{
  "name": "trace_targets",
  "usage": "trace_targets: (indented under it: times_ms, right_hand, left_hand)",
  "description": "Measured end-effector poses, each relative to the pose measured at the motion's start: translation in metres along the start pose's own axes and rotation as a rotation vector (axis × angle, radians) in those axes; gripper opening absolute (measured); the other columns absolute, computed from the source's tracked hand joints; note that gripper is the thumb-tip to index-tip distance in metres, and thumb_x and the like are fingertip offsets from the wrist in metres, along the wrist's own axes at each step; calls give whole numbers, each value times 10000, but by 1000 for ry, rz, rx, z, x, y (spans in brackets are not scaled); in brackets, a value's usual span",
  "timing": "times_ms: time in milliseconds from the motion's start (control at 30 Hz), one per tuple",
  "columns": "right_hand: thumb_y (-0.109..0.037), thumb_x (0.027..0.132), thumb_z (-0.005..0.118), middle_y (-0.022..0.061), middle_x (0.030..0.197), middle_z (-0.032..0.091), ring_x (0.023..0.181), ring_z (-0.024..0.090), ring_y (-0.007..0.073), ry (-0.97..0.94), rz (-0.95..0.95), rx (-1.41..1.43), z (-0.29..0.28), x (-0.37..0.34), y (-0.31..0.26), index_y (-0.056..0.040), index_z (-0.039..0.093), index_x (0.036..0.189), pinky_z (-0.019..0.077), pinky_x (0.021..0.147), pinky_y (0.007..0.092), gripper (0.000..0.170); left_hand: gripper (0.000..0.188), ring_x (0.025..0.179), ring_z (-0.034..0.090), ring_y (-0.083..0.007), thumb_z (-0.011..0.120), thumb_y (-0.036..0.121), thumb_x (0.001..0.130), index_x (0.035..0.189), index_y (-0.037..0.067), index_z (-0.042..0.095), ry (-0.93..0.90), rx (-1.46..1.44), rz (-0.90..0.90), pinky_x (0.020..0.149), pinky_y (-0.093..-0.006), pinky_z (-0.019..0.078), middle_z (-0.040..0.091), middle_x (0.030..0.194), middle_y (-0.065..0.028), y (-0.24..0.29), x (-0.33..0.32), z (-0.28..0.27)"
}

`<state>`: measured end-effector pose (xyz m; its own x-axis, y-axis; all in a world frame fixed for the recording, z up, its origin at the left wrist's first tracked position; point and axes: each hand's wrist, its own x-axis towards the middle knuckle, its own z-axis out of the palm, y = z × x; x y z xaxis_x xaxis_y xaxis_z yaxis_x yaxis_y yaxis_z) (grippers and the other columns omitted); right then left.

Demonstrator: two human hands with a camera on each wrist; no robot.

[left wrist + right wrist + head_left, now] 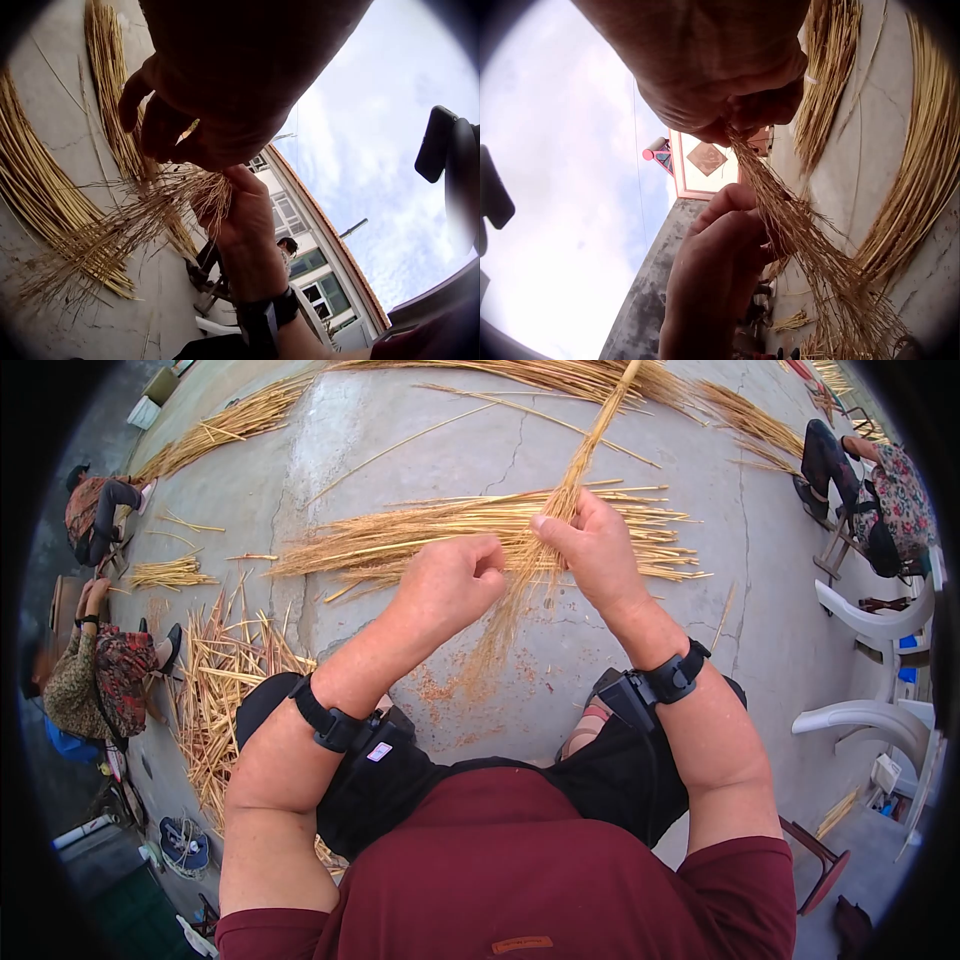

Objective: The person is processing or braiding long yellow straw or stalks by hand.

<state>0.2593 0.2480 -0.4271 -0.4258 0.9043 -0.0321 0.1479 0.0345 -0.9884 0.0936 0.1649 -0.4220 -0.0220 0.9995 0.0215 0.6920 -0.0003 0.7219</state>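
My right hand [595, 550] grips a bunch of broomcorn stalks [590, 455], with the thumb laid along it. The stems rise up and away, and the brushy heads [505, 620] hang down toward my feet. My left hand [455, 580] is beside those heads, its fingers loosely bent and a gap showing between thumb and fingers. From the right wrist, the left hand [720, 255] overlaps the brushy part [802, 232] just below the right hand's hold. In the left wrist view the seed heads [112, 232] fan out below both hands.
A pile of stalks [430, 530] lies on the concrete floor just ahead, with more bundles [240, 425] farther off. Broken straw [225, 690] is heaped at the left. Loose seeds [435, 690] are scattered between my feet. Seated people [95, 670] and white chairs [870, 715] line the sides.
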Motion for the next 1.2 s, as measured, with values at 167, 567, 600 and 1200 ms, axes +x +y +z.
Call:
trace_targets:
  times_ms: [167, 567, 600, 1200]
  right_hand:
    - [-130, 790, 650, 2, 710, 593, 622, 500, 52, 60, -55, 69, 6, -4, -2, 4, 602, 900, 425, 555, 231, 181]
    - [-112, 813, 622, 1, 715, 584, 575, 486, 49, 120, -93, 271, -32, 5, -16, -23, 578, 869, 391, 511, 212, 115]
    - [-111, 814, 621, 1, 714, 580, 568, 480, 49, 123, -95, 301, -35, 2, -17, -27, 576, 865, 383, 505, 211, 108]
    - [-59, 847, 596, 3, 773, 583, 660, 529, 52, 117, -73, 297, -21, -4, -35, -35, 553, 887, 416, 577, 192, 63]
  left_hand:
    - [42, 549, 415, -84, 521, 56, 733, 708, 24, 527, -31, -138, -141, 509, -268, 368, 467, 573, -4, -6, 12, -4]
    - [150, 576, 475, -70, 591, 120, 814, 689, 56, 539, -68, -50, -269, 511, -247, 397, 524, 599, 22, -54, 21, -9]
    - [169, 580, 484, -70, 605, 136, 835, 698, 57, 544, -92, -99, -303, 513, -245, 404, 533, 604, 25, -53, 21, -10]
    - [191, 922, 582, -252, 738, 44, 676, 810, 48, 602, 279, 40, 382, 790, -337, 472, 569, 934, -101, 28, -21, -18]
